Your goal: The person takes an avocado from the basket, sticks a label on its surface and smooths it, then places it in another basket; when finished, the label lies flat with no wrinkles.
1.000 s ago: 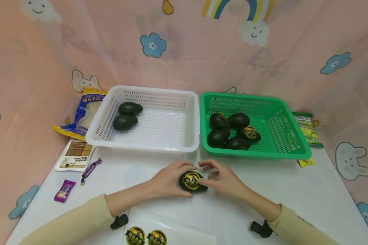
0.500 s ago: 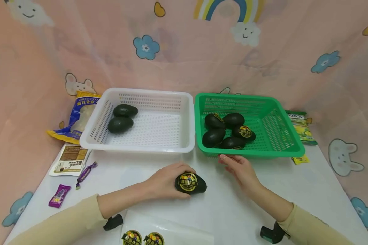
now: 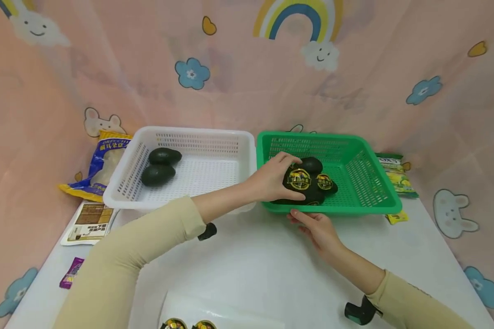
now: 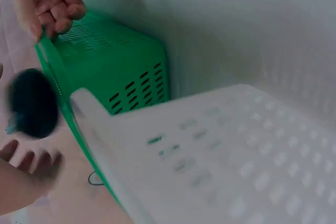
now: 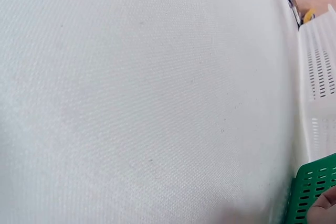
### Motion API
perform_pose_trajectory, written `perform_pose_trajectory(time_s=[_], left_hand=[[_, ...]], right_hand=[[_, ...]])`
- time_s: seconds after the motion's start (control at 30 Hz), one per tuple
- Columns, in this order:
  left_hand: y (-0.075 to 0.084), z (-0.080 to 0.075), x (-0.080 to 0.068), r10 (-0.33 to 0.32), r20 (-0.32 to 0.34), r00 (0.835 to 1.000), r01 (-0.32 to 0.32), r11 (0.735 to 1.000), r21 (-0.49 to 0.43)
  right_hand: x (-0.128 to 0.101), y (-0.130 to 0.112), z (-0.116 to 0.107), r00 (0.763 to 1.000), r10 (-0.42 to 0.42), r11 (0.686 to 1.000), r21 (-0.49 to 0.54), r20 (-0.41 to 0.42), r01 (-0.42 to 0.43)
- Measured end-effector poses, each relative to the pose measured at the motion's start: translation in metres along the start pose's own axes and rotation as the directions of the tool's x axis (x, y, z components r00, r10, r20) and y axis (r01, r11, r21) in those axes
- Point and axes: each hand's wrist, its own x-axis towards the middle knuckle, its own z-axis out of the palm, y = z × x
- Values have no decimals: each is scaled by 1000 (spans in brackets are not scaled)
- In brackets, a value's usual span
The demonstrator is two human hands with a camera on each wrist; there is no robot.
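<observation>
A dark avocado with a round black-and-gold sticker (image 3: 299, 179) is over the other avocados in the green basket (image 3: 354, 209). Around it my left hand (image 3: 269, 179) is spread, thumb on the near side and fingers on the far side. The left wrist view shows a gap between the blurred avocado (image 4: 34, 103) and the left fingers (image 4: 42, 169). My right hand (image 3: 319, 233) grips the basket's near rim, thumb on top and fingers curled below. Several avocados (image 3: 311, 164) lie in that basket, partly hidden by my left hand.
Left of the green basket stands a white basket (image 3: 214, 201) with two plain avocados (image 3: 158, 175). A sticker sheet (image 3: 226, 313) lies at the front edge. Snack packets (image 3: 89, 221) and a purple candy (image 3: 71, 274) lie at the left, a green packet (image 3: 397, 176) at the right.
My left hand has carried the stickered avocado from the table up and right into the green basket and widened around it. My right hand has left the avocado for the basket's near rim.
</observation>
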Motion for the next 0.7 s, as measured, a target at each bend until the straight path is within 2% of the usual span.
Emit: perform_pose_trajectory(time_s=[0.03,0.1,0.2,0.33,0.43,0.53,0.6,0.7], left_hand=[[-2,3,3,-18,4,1000,18,1000,22],[-6,10,2,-16,3,1000,15,998,62],[-8,15,-14,40,1,999,-40,997,70],[-10,14,-47,152,-24,988,-151,988,43],[-17,11,-75,227,-94,969,-228,974,-8],[-29,9,-104,248,-140,958,-268,952,-145],[-40,8,-124,214,-119,970,-238,936,-258],[-57,8,-151,99,-48,994,-110,920,-376]], right_hand=[[1,1,1,1000,2,1000,-7,0,-2],[2,3,1,1000,3,1000,-15,10,-2],[3,4,2,1000,8,1000,-11,2,-8],[2,4,1,999,14,1000,-13,-38,-14],[1,3,1,999,15,1000,-26,-52,-17],[-1,4,1,998,25,999,-24,-63,-26],[-2,4,1,997,31,999,-13,-72,-32],[-3,5,1,997,33,999,1,-74,-33]])
